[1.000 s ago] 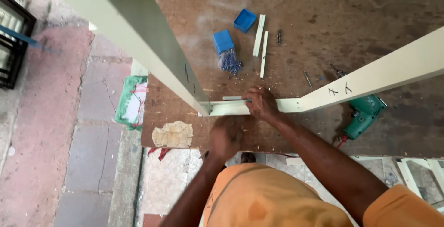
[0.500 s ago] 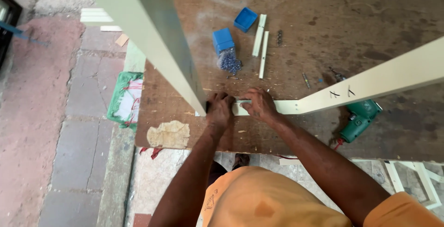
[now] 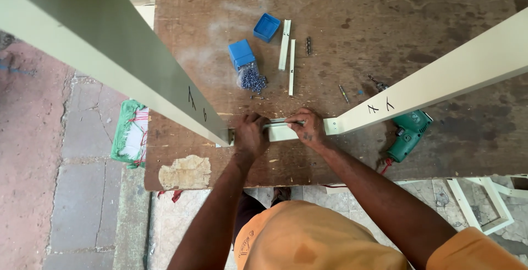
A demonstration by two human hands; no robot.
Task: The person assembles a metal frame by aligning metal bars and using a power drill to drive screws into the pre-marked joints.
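Item one, the cream frame section [image 3: 283, 131]: I am seeing a short, pale cream bar lying flat near the front edge of the worn wooden workbench [image 3: 440, 33], its face smooth and painted, partly covered by both hands. It is sitting between two long uprights of the same cream colour. The left upright [image 3: 110, 66] is rising steeply toward the upper left and is carrying dark handwritten marks near its lower end; the right upright [image 3: 440, 80] is slanting up to the right, also marked in dark ink, and is meeting the short bar at a small bracket with a hole.

Item two, my left hand [image 3: 250, 135]: it is curled over the left end of the short bar, fingers folded down on it, right against the foot of the left upright.

Item three, my right hand [image 3: 308, 129]: it is pressing on the bar's upper edge with fingers bent, pinching what looks like a thin dark tool; I cannot tell exactly what it is.

Item four, surroundings: a blue box [image 3: 242, 54] is spilling small dark screws [image 3: 253, 78], a blue lid [image 3: 267, 26] is lying beyond it, two narrow cream strips [image 3: 287, 52] are resting beside them, and a green power drill [image 3: 408, 133] is lying under the right upright.
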